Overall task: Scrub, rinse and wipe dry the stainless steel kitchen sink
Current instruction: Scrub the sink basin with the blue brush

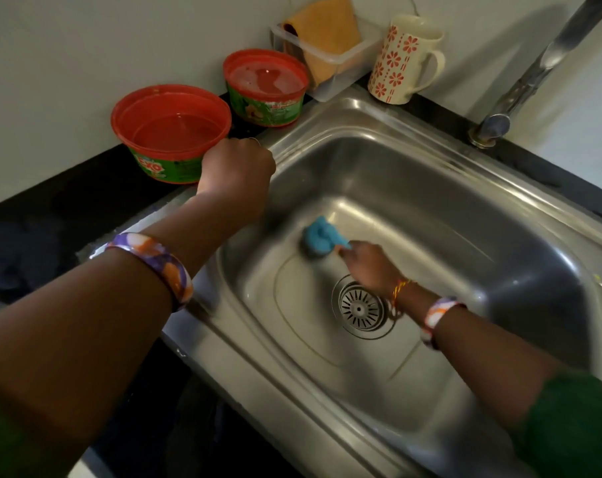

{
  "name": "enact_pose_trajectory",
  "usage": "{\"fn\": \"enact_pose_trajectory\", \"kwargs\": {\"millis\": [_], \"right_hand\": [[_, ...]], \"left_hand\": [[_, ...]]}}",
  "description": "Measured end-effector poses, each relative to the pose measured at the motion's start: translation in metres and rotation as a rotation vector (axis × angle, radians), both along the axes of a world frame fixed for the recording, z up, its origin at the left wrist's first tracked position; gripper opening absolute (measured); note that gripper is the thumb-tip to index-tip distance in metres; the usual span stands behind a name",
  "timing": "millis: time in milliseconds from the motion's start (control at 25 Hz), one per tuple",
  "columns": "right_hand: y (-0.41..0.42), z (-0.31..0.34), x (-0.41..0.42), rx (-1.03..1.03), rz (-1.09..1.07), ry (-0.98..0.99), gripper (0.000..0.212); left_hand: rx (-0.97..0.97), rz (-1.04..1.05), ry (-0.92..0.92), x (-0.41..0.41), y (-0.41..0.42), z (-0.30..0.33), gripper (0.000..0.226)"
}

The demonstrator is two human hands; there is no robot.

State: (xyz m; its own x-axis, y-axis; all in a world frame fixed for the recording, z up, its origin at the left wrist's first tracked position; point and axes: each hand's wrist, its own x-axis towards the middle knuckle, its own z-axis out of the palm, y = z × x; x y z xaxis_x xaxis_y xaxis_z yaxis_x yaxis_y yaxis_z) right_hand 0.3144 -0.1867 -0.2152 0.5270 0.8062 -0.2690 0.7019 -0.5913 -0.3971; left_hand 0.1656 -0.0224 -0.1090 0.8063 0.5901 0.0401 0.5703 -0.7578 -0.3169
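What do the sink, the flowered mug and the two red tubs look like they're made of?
Sink: brushed stainless steel, with soft streaky reflections. Flowered mug: probably glazed ceramic, thick-walled and glossy cream. Two red tubs, near and far: likely thin plastic, with smooth rims and printed green labels.

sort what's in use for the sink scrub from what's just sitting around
In use:
stainless steel sink
blue scrubbing cloth, in the right hand
left hand, braced on the sink rim
steel tap

Lying about:
two red tubs
floral cream mug
orange cloth in clear tray
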Motion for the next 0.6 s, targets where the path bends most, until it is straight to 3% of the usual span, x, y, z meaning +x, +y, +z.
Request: {"fn": "enact_pose_trajectory", "kwargs": {"millis": [80,120,280,360,400,480,560,600], "right_hand": [[0.013,0.006,0.029,0.001,-0.243,-0.077,0.041],[0.015,0.004,0.028,-0.003,-0.242,-0.075,0.042],[-0.011,-0.001,-0.052,-0.005,0.258,0.139,0.038],[-0.016,-0.002,-0.057,-0.017,0.399,0.083,0.041],[-0.007,-0.003,-0.041,-0.013,0.365,-0.028,0.043],[0.014,-0.003,0.007,-0.085,0.099,-0.146,0.043],[0.024,0.007,0.032,-0.018,-0.186,-0.047,0.04],[0.022,0.007,0.027,-0.011,-0.199,0.021,0.039]], "left_hand": [[-0.005,-0.001,-0.028,0.0,0.0,0.001,0.01],[-0.01,0.0,-0.032,-0.001,-0.001,0.001,0.01],[-0.007,0.007,-0.016,0.0,-0.003,-0.001,0.013],[-0.009,0.011,-0.014,0.001,-0.003,-0.001,0.013],[-0.012,0.015,-0.011,0.001,-0.003,-0.001,0.014],[-0.02,0.012,-0.019,0.0,-0.003,-0.001,0.013],[-0.029,0.017,-0.036,-0.001,-0.003,0.0,0.013],[-0.025,0.02,-0.032,0.0,-0.004,0.001,0.014]]}}
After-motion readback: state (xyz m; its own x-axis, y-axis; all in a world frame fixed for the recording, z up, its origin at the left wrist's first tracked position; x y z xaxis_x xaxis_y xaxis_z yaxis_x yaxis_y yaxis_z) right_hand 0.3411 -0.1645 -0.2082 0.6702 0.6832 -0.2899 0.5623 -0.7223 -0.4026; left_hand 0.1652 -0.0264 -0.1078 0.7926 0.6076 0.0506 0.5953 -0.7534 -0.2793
